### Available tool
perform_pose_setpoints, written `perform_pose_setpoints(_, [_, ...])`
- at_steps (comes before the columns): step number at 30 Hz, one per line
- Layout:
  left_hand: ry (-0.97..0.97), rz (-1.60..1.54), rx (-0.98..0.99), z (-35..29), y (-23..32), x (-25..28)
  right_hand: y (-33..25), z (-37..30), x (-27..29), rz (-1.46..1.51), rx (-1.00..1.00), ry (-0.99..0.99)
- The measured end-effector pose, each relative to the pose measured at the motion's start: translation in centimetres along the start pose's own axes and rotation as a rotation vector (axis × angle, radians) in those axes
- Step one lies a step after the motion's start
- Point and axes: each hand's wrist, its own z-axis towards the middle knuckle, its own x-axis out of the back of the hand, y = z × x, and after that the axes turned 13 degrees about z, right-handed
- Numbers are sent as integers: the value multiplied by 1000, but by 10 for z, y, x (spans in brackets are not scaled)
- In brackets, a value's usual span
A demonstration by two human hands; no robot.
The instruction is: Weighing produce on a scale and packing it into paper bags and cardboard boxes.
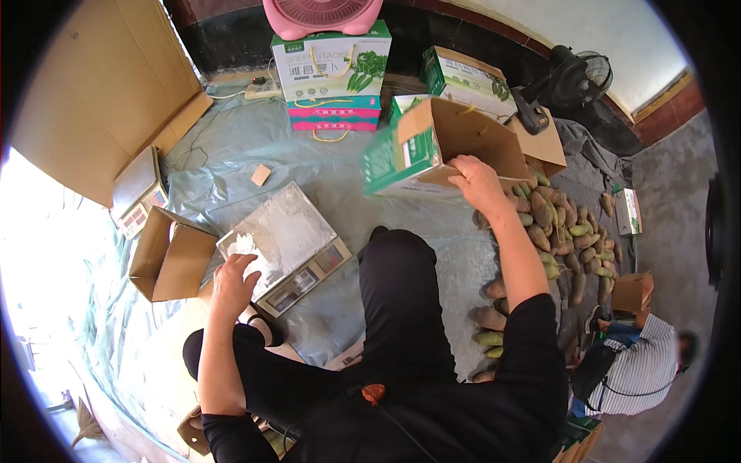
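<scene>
My right hand (480, 184) pinches the near rim of a green and white cardboard carton (401, 160), which is tilted with its brown inside showing. The carton's printed side is slightly blurred. My left hand (234, 282) has its fingers spread and bent, with nothing visible in them. It is over the near left corner of a flat digital scale (289, 224) with a shiny metal top; I cannot tell whether the fingertips touch it. A small open brown box (185, 258) stands just left of the scale. To the right of my right forearm lies a pile of green and brown radishes (559, 220).
A pink fan (324, 14) sits on stacked cartons (332, 65) at the back. Another carton (475, 81) and a black fan (575, 81) stand at the back right. A second scale (139, 189) is at the left. A person in a striped shirt (637, 370) is at the lower right.
</scene>
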Motion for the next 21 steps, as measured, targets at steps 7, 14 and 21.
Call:
perform_pose_setpoints(7, [5,22,45,-9,-9,7,-119,40,-28,236,424,389])
perform_pose_setpoints(14, [150,10,82,-11,-20,8,-185,85,-64,496,538,278])
perform_pose_setpoints(21, [786,-409,280,-8,-39,25,-226,79,-139,350,607,-20])
